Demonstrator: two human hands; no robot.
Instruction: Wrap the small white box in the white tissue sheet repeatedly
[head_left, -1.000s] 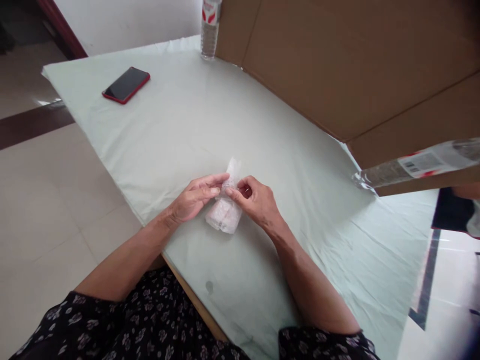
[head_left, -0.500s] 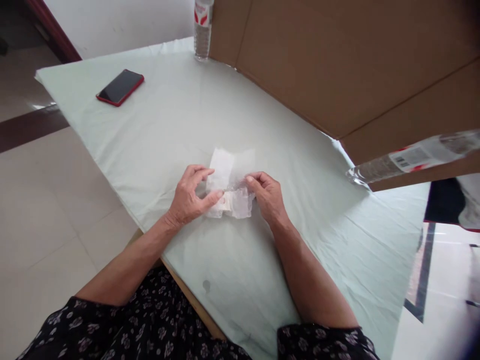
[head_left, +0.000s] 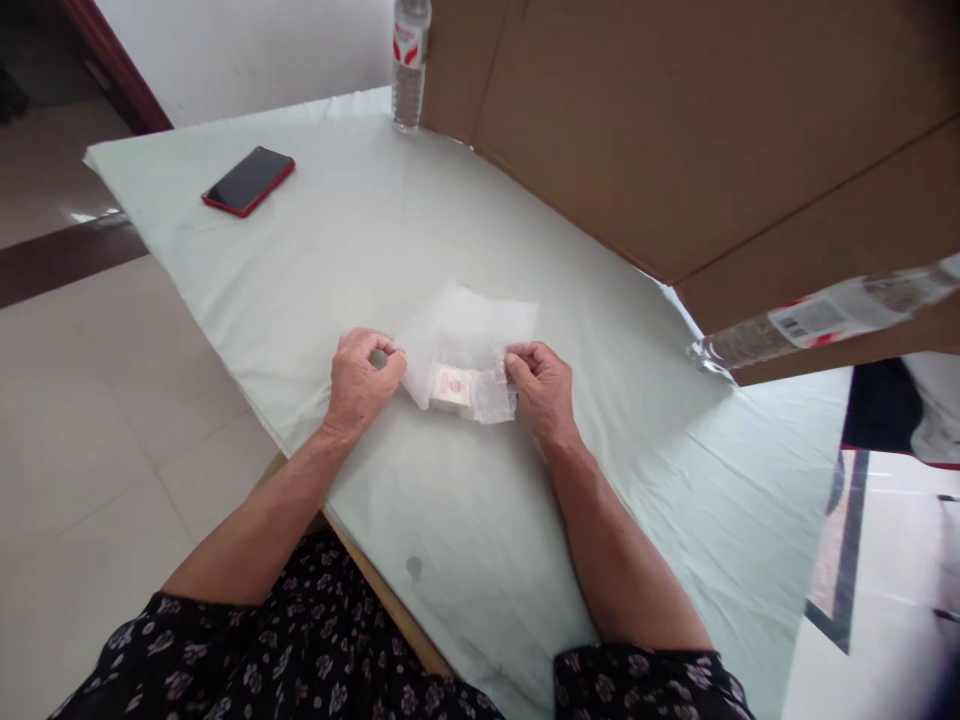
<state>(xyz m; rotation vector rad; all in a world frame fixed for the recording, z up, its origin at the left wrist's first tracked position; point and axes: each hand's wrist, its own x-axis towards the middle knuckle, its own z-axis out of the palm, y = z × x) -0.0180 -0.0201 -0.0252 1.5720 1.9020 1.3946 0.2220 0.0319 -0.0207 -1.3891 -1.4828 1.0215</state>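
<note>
A translucent sheet of bubble wrap [head_left: 484,322] lies spread on the cloth between my hands. On its near part rests a small white box [head_left: 453,388] with a faint reddish print on top. My left hand [head_left: 364,380] pinches the sheet's left edge between thumb and forefinger. At the opposite edge, my right hand [head_left: 541,388] grips the wrap between thumb and fingertips. The box touches neither hand.
A pale green cloth [head_left: 360,250] covers the table. A red-cased phone [head_left: 249,182] lies at the far left. One water bottle [head_left: 409,70] stands beside a big cardboard panel [head_left: 600,120]; another bottle [head_left: 817,318] is at the panel's right end.
My left hand has moved left, drawing the left side of the bubble wrap outward. The sheet is spread wider, and the white box shows more clearly. My right hand stays at the right edge.
</note>
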